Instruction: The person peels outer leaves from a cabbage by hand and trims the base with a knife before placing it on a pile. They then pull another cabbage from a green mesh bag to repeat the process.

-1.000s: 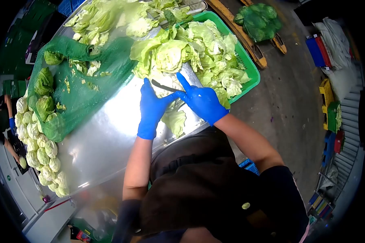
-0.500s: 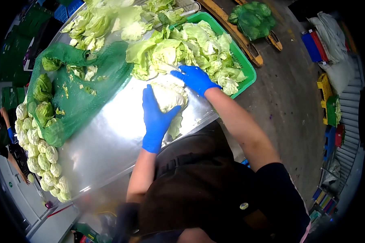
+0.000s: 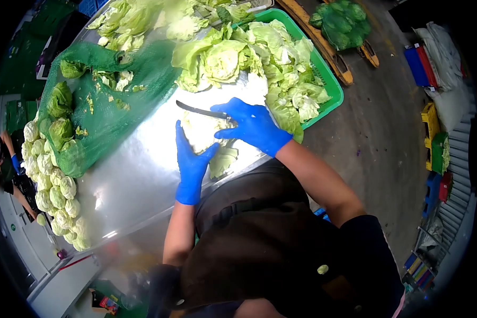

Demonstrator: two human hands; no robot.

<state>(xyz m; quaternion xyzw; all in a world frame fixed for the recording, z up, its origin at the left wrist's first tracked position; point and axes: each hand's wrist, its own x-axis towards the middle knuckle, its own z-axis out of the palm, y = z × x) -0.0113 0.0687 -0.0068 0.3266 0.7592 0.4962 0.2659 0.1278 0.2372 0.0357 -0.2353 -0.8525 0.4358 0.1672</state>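
Note:
My left hand (image 3: 192,164), in a blue glove, grips the near left side of a pale, trimmed cabbage (image 3: 200,131) on the metal table (image 3: 127,185). My right hand (image 3: 254,124), gloved too, holds a knife (image 3: 199,110) with a slightly curved blade. Its blade points left over the cabbage's far side; the handle is mostly hidden in the fingers. A loose cabbage leaf (image 3: 223,161) lies by the near edge. Beyond the hands, a heap of outer leaves (image 3: 225,61) spreads into a green crate (image 3: 331,100).
On the left lies a green net bag (image 3: 138,100) with several green cabbages. Several trimmed cabbages (image 3: 57,196) line the table's left edge. A netted sack of cabbages (image 3: 342,24) is beside a wooden pallet (image 3: 323,45). Another person (image 3: 13,164) stands far left.
My right hand has come back from the leaf pile to the cabbage, and the knife now shows in it. A leaf now hangs over the crate's near corner. My left hand stays on the cabbage.

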